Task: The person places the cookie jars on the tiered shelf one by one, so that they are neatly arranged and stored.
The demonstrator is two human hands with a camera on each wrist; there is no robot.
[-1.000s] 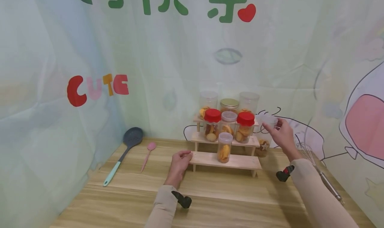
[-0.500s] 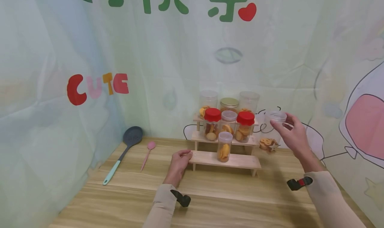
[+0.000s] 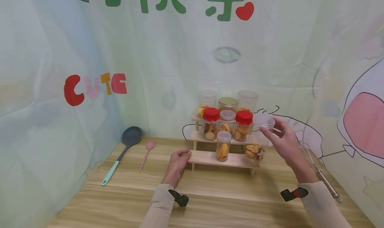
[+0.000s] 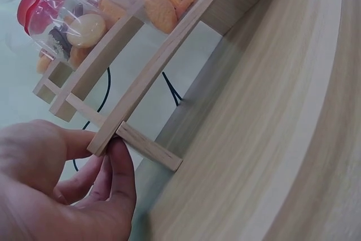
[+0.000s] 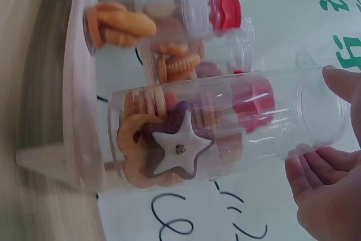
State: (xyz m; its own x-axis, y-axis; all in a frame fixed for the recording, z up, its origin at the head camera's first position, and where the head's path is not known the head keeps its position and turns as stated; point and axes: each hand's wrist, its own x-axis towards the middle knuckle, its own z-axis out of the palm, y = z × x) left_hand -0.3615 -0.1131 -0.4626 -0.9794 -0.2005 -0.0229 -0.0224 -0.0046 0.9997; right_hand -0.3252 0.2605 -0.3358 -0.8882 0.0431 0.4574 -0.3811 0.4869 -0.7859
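My right hand (image 3: pixel 285 143) grips a tall clear jar (image 3: pixel 255 150) round its clear lid. Cookies, one a white star on a dark base, lie at the bottom of the jar (image 5: pixel 180 139). The jar's base hangs close over the right end of the lowest step of a wooden stepped rack (image 3: pixel 205 157). At that step's left end, my left hand (image 3: pixel 177 164) pinches the board between thumb and fingers, seen up close in the left wrist view. A smaller clear jar of orange cookies (image 3: pixel 223 148) stands mid-step.
Two red-lidded cookie jars (image 3: pixel 211 126) flank a clear-lidded jar (image 3: pixel 227 121) on the middle step. Behind them, a gold-lidded jar (image 3: pixel 228 103) stands between two tall clear ones. A skimmer (image 3: pixel 130 138) and pink spoon (image 3: pixel 147 154) lie left; a whisk (image 3: pixel 321 174) lies right.
My right hand carried the jar slightly right, then back left, from beside the rack to over the right end of the lowest step. My left hand stayed on the board.
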